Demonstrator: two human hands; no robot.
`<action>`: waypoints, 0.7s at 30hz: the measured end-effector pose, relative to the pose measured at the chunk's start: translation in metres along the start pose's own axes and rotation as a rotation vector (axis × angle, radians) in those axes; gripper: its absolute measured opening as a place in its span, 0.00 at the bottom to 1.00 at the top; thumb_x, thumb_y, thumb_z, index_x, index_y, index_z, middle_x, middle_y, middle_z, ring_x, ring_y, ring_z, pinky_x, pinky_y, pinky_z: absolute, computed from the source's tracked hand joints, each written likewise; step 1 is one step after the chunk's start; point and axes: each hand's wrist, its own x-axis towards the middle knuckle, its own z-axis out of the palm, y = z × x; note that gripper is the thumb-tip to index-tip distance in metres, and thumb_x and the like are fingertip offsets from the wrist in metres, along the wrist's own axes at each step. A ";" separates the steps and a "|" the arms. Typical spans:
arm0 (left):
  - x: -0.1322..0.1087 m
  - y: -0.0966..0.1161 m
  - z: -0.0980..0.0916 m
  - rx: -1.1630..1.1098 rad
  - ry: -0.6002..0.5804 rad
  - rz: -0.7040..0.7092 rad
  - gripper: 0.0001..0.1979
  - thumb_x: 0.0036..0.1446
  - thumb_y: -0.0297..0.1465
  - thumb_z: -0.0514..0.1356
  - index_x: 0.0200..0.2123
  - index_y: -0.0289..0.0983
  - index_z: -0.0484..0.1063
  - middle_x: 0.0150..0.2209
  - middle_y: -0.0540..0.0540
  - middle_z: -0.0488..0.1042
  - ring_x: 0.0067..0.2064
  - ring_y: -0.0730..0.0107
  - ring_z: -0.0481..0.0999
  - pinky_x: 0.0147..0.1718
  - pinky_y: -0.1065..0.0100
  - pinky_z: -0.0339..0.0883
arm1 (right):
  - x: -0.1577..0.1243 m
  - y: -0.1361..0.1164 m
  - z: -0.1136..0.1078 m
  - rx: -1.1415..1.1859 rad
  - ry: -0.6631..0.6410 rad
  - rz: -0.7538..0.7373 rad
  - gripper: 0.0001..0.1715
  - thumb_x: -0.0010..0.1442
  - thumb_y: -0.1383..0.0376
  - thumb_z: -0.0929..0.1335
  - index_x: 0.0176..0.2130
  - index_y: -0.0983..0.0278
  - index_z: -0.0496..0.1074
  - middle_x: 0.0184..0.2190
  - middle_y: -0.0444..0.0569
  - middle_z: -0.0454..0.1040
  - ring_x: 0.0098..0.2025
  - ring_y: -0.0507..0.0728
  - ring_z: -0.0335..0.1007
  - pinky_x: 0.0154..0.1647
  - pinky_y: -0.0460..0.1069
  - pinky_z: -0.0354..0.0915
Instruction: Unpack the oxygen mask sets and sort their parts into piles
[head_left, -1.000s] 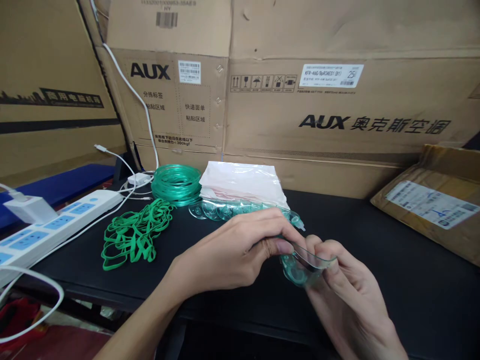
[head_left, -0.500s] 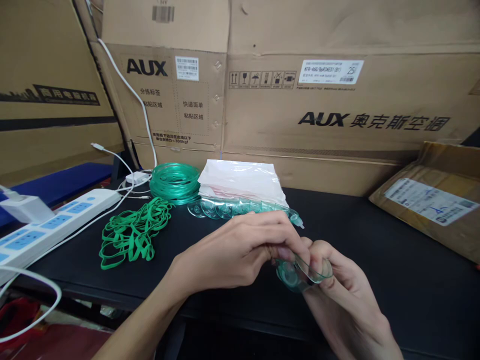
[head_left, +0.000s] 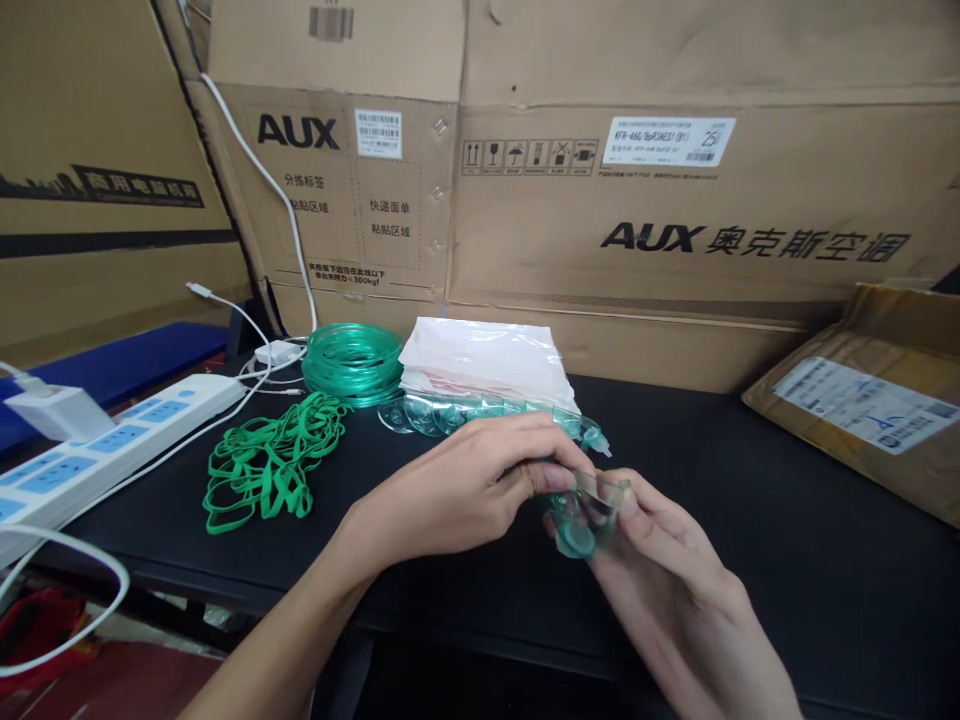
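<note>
A clear green plastic oxygen mask is held between my two hands above the front of the black table. My left hand grips its left edge, with the thumb on the near side and fingers curled over it. On the right edge, the thumb and fingers of my right hand pinch the mask. Fingers cover part of it. Just behind my left hand lies a row of similar nested masks, the rightmost with a pale spout tip.
A coil of green tubing and a pile of green elastic straps lie left of a stack of white plastic bags. A power strip with white cables runs along the left. Cardboard boxes stand behind; a taped carton sits right.
The mask has turned and shifted slightly left between my hands. My right hand has moved a little left, and its fingers have straightened somewhat. The view has shifted slightly.
</note>
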 end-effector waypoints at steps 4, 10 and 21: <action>0.001 -0.001 0.001 0.018 0.037 -0.118 0.12 0.73 0.30 0.52 0.42 0.37 0.76 0.42 0.48 0.79 0.44 0.69 0.76 0.46 0.70 0.65 | 0.004 0.003 -0.002 -0.093 0.175 -0.025 0.10 0.59 0.57 0.75 0.40 0.59 0.81 0.37 0.49 0.76 0.39 0.57 0.72 0.41 0.51 0.71; 0.002 0.001 0.001 0.008 0.032 -0.202 0.14 0.71 0.37 0.56 0.37 0.37 0.79 0.36 0.52 0.79 0.40 0.71 0.74 0.41 0.71 0.62 | 0.005 0.010 -0.004 -0.202 0.239 -0.041 0.18 0.58 0.53 0.76 0.46 0.58 0.79 0.35 0.46 0.76 0.34 0.54 0.69 0.26 0.44 0.68; 0.002 -0.002 -0.001 -0.206 0.086 -0.461 0.14 0.67 0.37 0.57 0.39 0.36 0.81 0.30 0.52 0.76 0.30 0.73 0.68 0.32 0.72 0.60 | 0.003 0.025 -0.008 -1.058 0.159 -0.642 0.30 0.62 0.59 0.74 0.62 0.53 0.71 0.60 0.50 0.72 0.60 0.66 0.70 0.62 0.60 0.66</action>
